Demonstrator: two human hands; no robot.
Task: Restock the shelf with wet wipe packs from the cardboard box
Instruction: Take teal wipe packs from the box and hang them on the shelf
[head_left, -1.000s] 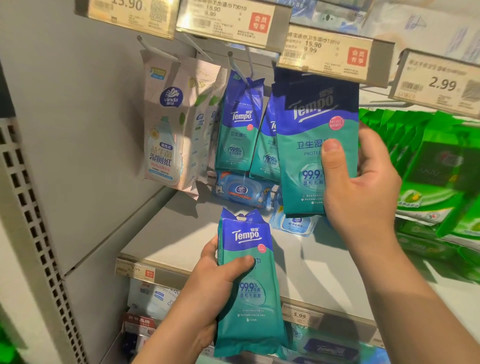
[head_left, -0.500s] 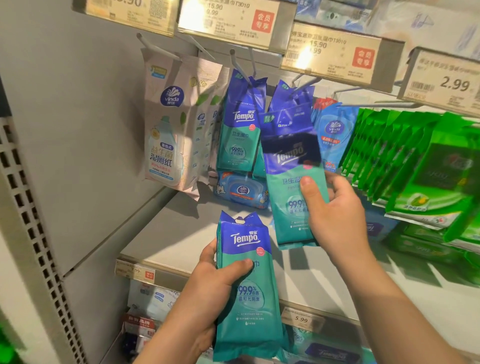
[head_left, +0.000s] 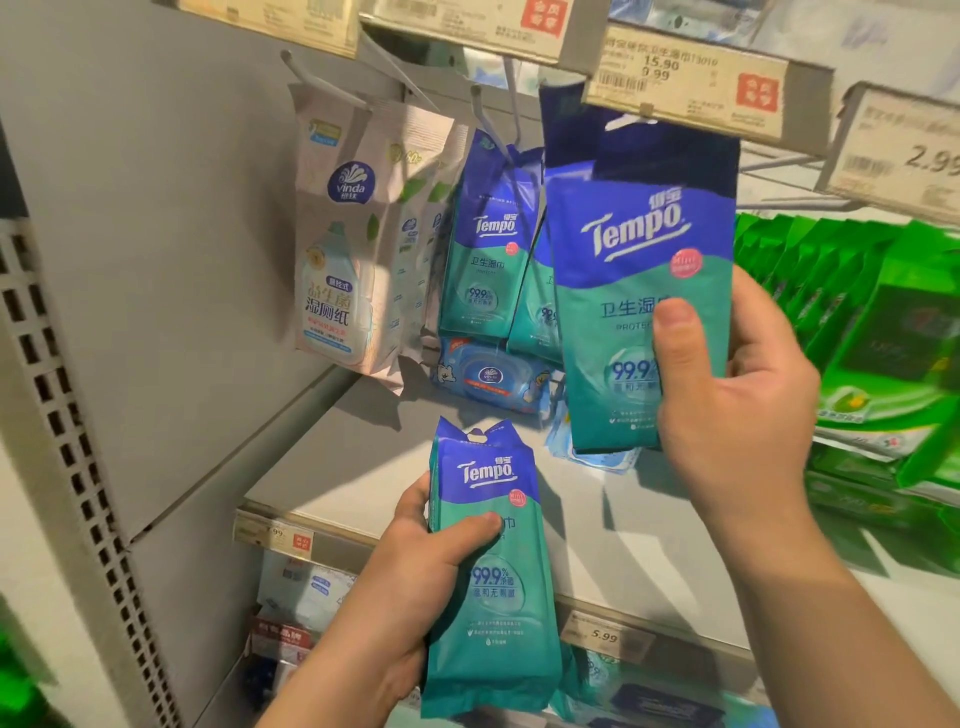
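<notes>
My right hand (head_left: 727, 415) grips a blue and teal Tempo wet wipe pack (head_left: 623, 249) by its lower right side, thumb across the front. The pack is upright, its dark top edge just under a price tag (head_left: 680, 83). Lower down, my left hand (head_left: 410, 587) holds a small stack of the same Tempo packs (head_left: 493, 613) upright in front of the shelf edge. More Tempo packs (head_left: 488, 249) hang from a metal hook (head_left: 498, 130) behind. The cardboard box is out of view.
Pale Vinda packs (head_left: 337, 260) hang at the left. Green packs (head_left: 883, 338) fill the right side. A blue lidded wipe pack (head_left: 488, 376) lies at the back of the grey shelf (head_left: 389, 467). Price tags line the rail above, and a perforated upright stands at the left.
Half a second ago the pack in my right hand was lower and farther back by the hanging packs. Now it is higher and nearer, under the price tag. My left hand has barely moved.
</notes>
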